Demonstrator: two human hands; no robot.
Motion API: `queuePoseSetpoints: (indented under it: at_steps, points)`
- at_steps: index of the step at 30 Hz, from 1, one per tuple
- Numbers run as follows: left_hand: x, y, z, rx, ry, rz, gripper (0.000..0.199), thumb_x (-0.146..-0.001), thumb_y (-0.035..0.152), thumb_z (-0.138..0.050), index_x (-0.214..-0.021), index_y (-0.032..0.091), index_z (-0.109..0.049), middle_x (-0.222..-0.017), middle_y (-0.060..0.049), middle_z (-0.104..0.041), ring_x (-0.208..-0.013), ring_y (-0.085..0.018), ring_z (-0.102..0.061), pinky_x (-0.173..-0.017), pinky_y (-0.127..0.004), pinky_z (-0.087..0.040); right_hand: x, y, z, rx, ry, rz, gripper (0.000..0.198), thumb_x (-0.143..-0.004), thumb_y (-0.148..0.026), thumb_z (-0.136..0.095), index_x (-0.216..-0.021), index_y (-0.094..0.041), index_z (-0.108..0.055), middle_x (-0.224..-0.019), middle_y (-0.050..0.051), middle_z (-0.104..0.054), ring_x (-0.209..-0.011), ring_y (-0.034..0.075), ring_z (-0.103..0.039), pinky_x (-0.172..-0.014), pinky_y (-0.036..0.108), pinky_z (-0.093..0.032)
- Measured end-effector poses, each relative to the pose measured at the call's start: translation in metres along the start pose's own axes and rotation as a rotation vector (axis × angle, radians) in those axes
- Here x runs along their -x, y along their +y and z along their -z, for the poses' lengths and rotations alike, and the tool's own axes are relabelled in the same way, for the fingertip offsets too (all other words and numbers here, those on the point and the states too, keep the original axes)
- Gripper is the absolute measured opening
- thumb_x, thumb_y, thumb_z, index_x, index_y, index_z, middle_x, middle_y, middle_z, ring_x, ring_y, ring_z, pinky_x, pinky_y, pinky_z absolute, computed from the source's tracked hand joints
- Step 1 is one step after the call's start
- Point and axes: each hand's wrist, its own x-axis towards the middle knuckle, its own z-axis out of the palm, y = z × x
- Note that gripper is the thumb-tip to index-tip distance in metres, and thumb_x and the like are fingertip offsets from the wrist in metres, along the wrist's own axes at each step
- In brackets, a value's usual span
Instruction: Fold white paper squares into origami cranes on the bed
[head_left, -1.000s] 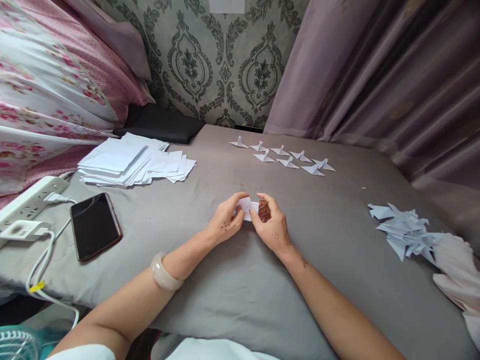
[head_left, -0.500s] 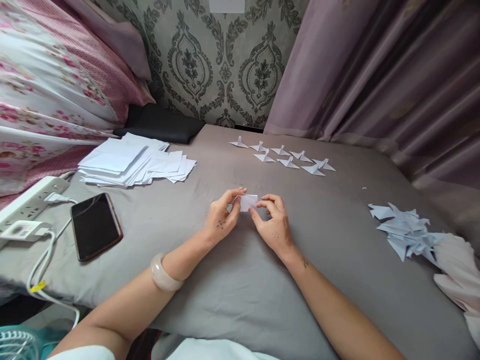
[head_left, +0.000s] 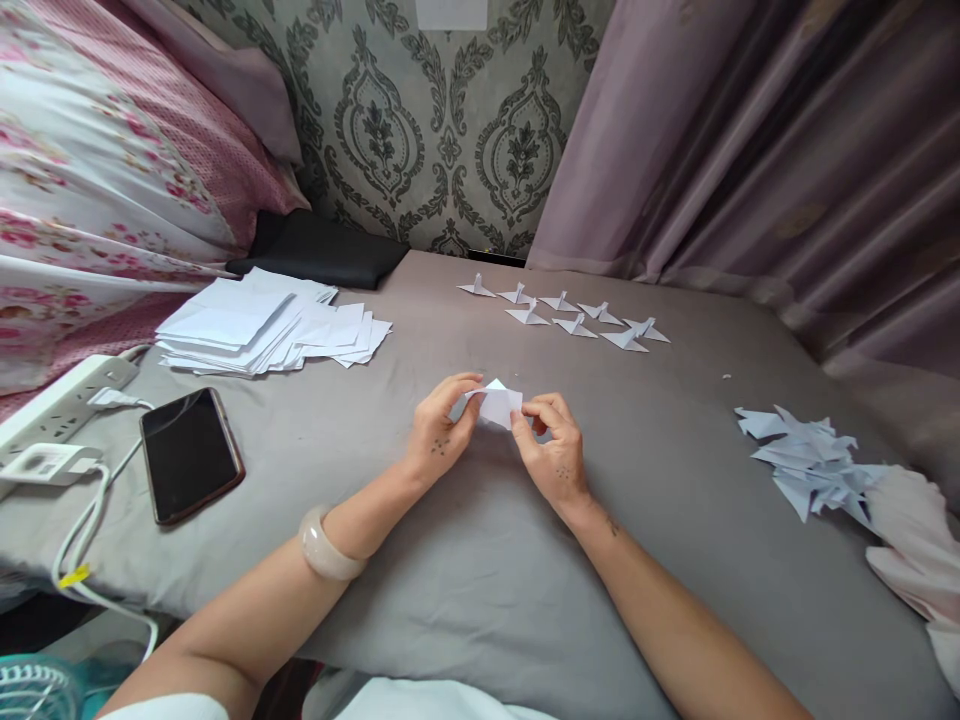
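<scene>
White paper, peak toward the wall, long axis left-to-right.

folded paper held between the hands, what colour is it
The folded paper is white, best seen in the head view.

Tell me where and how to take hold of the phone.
Pinch the phone by both long edges across its near half, probably best from the right: it lies flat, screen up, so its edges offer the hold, and white cables run close on its left.
</scene>
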Motion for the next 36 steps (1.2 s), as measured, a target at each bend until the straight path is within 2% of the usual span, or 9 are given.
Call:
queuePoseSetpoints:
  at_steps: [5,9,13,17,20,24,29,33,36]
  points:
    - [0.002,0.005,0.002,-0.040,0.009,0.023,0.013,-0.089,0.031,-0.051,-0.090,0.020,-0.058,-0.114,-0.010,-0.065,-0.106,-0.020,-0.061,-0.095,-0.033,-0.044,-0.003,0.007,-0.001,-0.127,0.067,-0.129,0.015,-0.085,-0.035,-0.055,-0.081,-0.022,-0.059,-0.083,0.004,-0.060,-0.073,0.016,-0.056,-0.069,0.030,-0.048]
    - [0.003,0.003,-0.001,0.271,-0.100,0.251,0.021,-0.087,0.040,-0.054,-0.091,0.019,-0.053,-0.085,-0.005,-0.069,-0.075,-0.016,-0.063,-0.071,-0.027,-0.049,-0.008,0.015,-0.002,-0.312,0.124,-0.373,0.028,-0.082,-0.047,-0.058,-0.090,-0.020,-0.055,-0.067,0.001,-0.063,-0.058,0.015,-0.057,-0.056,0.027,-0.046]
    - [0.000,-0.002,-0.005,0.571,-0.160,0.498,0.032,-0.080,0.045,-0.063,-0.094,0.019,-0.050,-0.068,0.001,-0.065,-0.055,-0.012,-0.058,-0.054,-0.023,-0.044,-0.009,0.019,-0.002,-0.471,0.021,-0.485,0.052,-0.075,-0.047,-0.067,-0.116,-0.022,-0.045,-0.075,0.002,-0.068,-0.058,0.016,-0.061,-0.054,0.027,-0.049]
    - [-0.002,-0.009,-0.006,0.625,-0.090,0.645,0.036,-0.073,0.042,-0.071,-0.093,0.018,-0.052,-0.065,0.002,-0.066,-0.053,-0.012,-0.058,-0.053,-0.022,-0.044,-0.007,0.025,-0.003,-0.497,-0.106,-0.525,0.073,-0.073,-0.044,-0.069,-0.133,-0.023,-0.034,-0.072,-0.001,-0.067,-0.059,0.016,-0.063,-0.054,0.028,-0.050]
    - [-0.002,-0.015,-0.005,0.580,-0.070,0.700,0.037,-0.070,0.040,-0.072,-0.092,0.017,-0.053,-0.066,0.001,-0.066,-0.054,-0.012,-0.059,-0.053,-0.023,-0.044,-0.006,0.032,-0.004,-0.417,-0.101,-0.503,0.070,-0.074,-0.040,-0.067,-0.133,-0.022,-0.035,-0.076,0.000,-0.066,-0.062,0.015,-0.062,-0.056,0.026,-0.049]
    - [0.000,-0.017,-0.002,0.353,-0.109,0.659,0.035,-0.072,0.039,-0.069,-0.095,0.018,-0.052,-0.067,0.001,-0.066,-0.054,-0.013,-0.058,-0.052,-0.023,-0.041,-0.007,0.042,-0.005,-0.322,-0.109,-0.459,0.066,-0.076,-0.033,-0.064,-0.134,-0.020,-0.035,-0.096,0.006,-0.065,-0.072,0.015,-0.064,-0.065,0.029,-0.052]
    - [0.002,-0.011,0.001,-0.055,-0.122,0.519,0.035,-0.075,0.034,-0.064,-0.105,0.020,-0.051,-0.066,0.003,-0.060,-0.063,-0.015,-0.056,-0.058,-0.025,-0.039,-0.008,0.047,-0.001,-0.065,-0.105,-0.176,0.049,-0.078,-0.019,-0.056,-0.126,-0.023,-0.049,-0.116,0.009,-0.057,-0.100,0.019,-0.059,-0.086,0.037,-0.050]
    - [0.004,-0.012,0.000,-0.189,-0.173,0.505,0.053,-0.079,0.031,-0.058,-0.127,0.019,-0.039,-0.069,0.002,-0.059,-0.067,-0.017,-0.056,-0.063,-0.029,-0.041,-0.004,0.040,0.006,0.199,-0.201,0.088,0.029,-0.081,-0.008,-0.047,-0.093,-0.024,-0.068,-0.099,0.006,-0.062,-0.096,0.021,-0.055,-0.087,0.039,-0.048]
    - [0.006,-0.013,0.001,-0.358,-0.187,0.339,0.060,-0.080,0.027,-0.057,-0.134,0.016,-0.034,-0.095,-0.009,-0.062,-0.085,-0.023,-0.057,-0.074,-0.037,-0.043,0.000,0.034,0.009,0.276,-0.315,0.150,0.032,-0.079,-0.003,-0.044,-0.085,-0.022,-0.069,-0.091,0.006,-0.064,-0.088,0.021,-0.054,-0.081,0.036,-0.049]
